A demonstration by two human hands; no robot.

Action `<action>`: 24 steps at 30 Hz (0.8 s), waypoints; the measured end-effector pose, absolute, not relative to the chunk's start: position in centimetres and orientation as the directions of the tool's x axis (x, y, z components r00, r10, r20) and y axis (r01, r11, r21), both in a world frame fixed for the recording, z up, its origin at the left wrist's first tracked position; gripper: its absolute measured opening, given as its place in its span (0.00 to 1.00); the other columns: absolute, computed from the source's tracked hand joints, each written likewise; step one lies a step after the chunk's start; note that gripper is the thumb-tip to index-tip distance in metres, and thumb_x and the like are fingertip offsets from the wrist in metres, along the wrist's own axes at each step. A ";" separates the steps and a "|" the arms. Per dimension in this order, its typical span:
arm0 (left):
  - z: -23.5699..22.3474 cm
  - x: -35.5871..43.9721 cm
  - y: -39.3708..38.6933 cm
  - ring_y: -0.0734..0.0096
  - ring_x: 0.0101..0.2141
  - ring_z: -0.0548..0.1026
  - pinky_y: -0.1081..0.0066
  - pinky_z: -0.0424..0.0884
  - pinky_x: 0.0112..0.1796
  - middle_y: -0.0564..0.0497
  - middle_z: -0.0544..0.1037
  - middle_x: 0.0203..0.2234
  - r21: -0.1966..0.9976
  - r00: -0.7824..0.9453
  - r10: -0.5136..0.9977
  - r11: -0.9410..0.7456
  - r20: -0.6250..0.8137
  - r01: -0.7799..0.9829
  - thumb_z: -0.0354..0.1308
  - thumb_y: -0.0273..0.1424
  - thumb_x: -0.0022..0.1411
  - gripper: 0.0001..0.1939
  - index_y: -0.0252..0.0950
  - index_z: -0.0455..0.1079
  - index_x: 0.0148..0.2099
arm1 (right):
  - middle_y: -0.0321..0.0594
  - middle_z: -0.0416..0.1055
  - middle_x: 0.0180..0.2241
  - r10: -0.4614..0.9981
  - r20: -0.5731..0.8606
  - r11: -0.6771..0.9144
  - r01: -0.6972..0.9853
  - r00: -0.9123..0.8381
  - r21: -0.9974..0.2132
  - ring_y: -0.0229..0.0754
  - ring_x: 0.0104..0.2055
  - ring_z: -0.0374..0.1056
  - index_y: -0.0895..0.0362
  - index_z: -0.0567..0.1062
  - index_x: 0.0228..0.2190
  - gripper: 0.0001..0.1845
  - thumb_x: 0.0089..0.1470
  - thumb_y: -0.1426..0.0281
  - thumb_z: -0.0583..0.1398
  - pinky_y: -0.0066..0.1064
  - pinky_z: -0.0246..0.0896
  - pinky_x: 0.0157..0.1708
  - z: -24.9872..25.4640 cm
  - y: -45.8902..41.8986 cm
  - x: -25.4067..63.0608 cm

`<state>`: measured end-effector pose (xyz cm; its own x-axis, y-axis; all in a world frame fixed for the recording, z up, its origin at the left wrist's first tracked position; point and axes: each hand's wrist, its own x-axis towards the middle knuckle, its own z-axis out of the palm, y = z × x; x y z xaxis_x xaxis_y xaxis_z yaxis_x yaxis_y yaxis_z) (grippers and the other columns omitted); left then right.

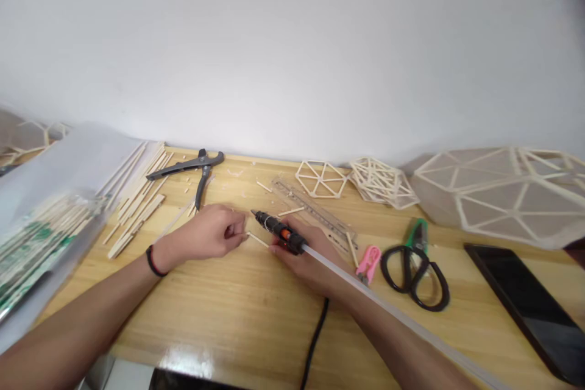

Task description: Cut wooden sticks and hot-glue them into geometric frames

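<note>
My left hand (214, 231) is closed, thumb and fingers pinched together at one end of a short wooden stick (258, 240). The stick's other end reaches the thumb of my right hand (306, 256). That hand is wrapped round a black hot glue gun (283, 233), its nozzle pointing left, above the stick. A long translucent glue stick (365, 292) runs from the gun's rear over my right forearm. Beyond the right hand lies a clear ruler (315, 210) with a short stick across it.
Dark cutters (194, 167) and loose sticks (141, 201) lie left, beside a bag of sticks (46, 237). A hexagonal stick frame (322, 180), stacked frames (381, 181) and a larger stick structure (498, 195) stand behind. Right are a pink clip (368, 263), scissors (415, 277) and a phone (525, 311).
</note>
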<state>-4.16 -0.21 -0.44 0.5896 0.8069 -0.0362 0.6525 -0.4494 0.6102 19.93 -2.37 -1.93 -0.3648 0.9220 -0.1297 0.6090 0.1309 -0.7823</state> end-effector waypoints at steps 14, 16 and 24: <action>0.1 -4.5 2.1 0.79 0.20 0.58 0.75 0.54 0.23 0.58 0.64 0.17 0.708 0.670 0.713 -0.365 -0.204 0.605 0.62 0.37 0.59 0.18 0.34 0.62 0.23 | 0.34 0.76 0.29 0.929 0.017 0.232 0.544 -0.371 -0.807 0.42 0.33 0.70 0.53 0.72 0.29 0.05 0.49 0.73 0.62 0.30 0.56 0.32 -2.2 -2.3 19.5; 0.0 -4.6 2.5 0.79 0.21 0.60 0.76 0.55 0.23 0.58 0.65 0.18 0.718 0.691 0.689 -0.366 -0.219 0.593 0.63 0.38 0.58 0.17 0.34 0.65 0.24 | 0.34 0.76 0.29 0.929 0.018 0.232 0.546 -0.369 -0.805 0.42 0.33 0.70 0.53 0.72 0.29 0.04 0.49 0.73 0.62 0.30 0.56 0.32 -2.1 -2.3 19.4; 0.0 -4.7 2.0 0.80 0.21 0.59 0.75 0.54 0.25 0.58 0.64 0.18 0.716 0.713 0.683 -0.418 -0.159 0.559 0.62 0.32 0.59 0.14 0.34 0.65 0.24 | 0.34 0.74 0.28 0.936 -0.012 0.204 0.568 -0.353 -0.797 0.43 0.32 0.69 0.52 0.71 0.30 0.03 0.50 0.72 0.61 0.31 0.56 0.32 -2.1 -2.5 19.5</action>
<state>-4.66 1.99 0.04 0.7130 0.6829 -0.1588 0.5594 -0.4176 0.7161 19.46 -2.49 -2.08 -0.3527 0.9357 -0.0119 0.5683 0.2041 -0.7971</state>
